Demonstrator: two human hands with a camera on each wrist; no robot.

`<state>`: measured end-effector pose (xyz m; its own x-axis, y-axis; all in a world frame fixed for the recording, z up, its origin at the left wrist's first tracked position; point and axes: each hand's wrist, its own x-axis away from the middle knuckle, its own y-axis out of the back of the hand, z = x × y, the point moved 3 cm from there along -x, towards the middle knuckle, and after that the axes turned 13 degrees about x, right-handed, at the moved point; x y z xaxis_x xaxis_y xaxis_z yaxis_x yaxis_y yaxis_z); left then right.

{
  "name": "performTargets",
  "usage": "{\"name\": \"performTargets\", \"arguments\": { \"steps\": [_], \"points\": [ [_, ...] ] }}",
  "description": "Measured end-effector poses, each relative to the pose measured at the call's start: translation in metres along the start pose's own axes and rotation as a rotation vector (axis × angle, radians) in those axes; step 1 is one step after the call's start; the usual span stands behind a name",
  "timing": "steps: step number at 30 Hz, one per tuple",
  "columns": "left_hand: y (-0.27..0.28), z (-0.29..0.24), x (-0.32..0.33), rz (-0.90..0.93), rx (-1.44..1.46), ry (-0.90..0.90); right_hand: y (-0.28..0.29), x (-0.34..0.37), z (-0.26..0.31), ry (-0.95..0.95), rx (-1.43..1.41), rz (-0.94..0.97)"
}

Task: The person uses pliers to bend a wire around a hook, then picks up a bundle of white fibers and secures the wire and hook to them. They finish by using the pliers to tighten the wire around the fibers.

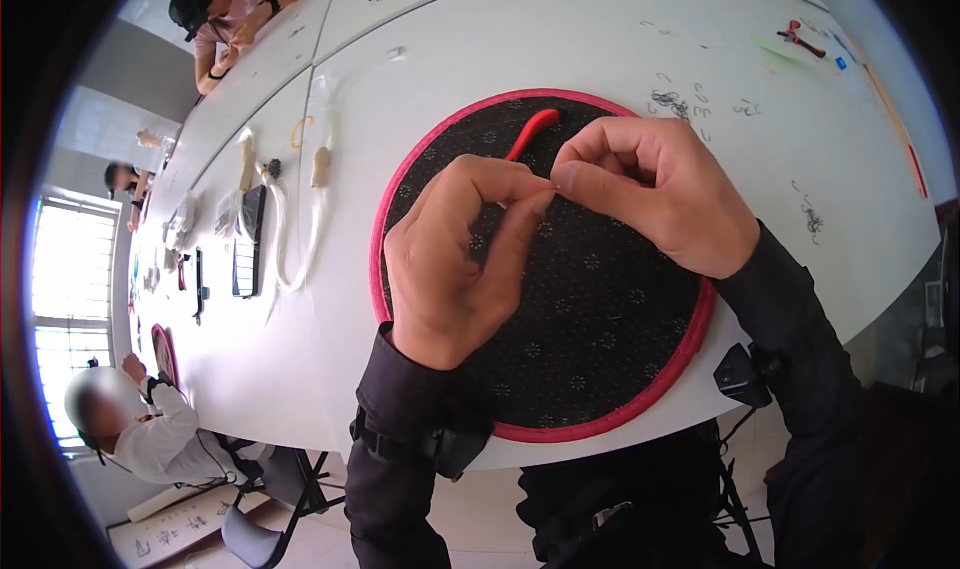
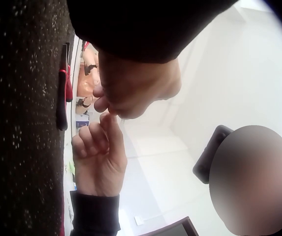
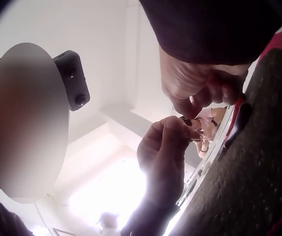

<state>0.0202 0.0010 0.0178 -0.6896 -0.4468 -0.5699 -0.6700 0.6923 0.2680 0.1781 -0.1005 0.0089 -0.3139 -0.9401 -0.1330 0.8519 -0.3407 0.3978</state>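
My left hand [image 1: 445, 259] and right hand [image 1: 670, 189] meet over the far half of a round black mat [image 1: 585, 339] with a red rim. Thumb and forefinger of each hand pinch a tiny, thin piece [image 1: 556, 187] between them; it is too small to tell its kind. The fingertips of the two hands almost touch. Behind the left hand, pliers with red handles [image 1: 533, 132] lie on the mat, their jaws hidden in the head view. The left wrist view shows these pliers [image 2: 65, 86] lying flat beyond the hands.
Small dark curved wire bits [image 1: 672, 102] lie scattered beyond the mat, with another cluster [image 1: 812, 219] at right. A second pair of pliers [image 1: 803, 39] is at far right. Left of the mat lie a clear tube [image 1: 285, 259] and a phone [image 1: 248, 244]. Other people sit around the table.
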Motion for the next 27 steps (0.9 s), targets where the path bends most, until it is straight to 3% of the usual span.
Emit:
{"name": "performTargets", "arguments": {
  "steps": [8, 17, 27],
  "points": [
    [0.004, 0.006, -0.001, -0.059, -0.042, -0.013, -0.005, 0.007, 0.015, -0.002, 0.041, 0.041],
    [0.000, -0.001, -0.004, 0.105, -0.192, -0.034, -0.001, 0.007, 0.014, 0.152, 0.150, -0.082],
    [-0.003, -0.007, -0.002, 0.136, -0.075, -0.022, 0.000, -0.001, 0.001, 0.071, -0.065, -0.021]
  ]
}}
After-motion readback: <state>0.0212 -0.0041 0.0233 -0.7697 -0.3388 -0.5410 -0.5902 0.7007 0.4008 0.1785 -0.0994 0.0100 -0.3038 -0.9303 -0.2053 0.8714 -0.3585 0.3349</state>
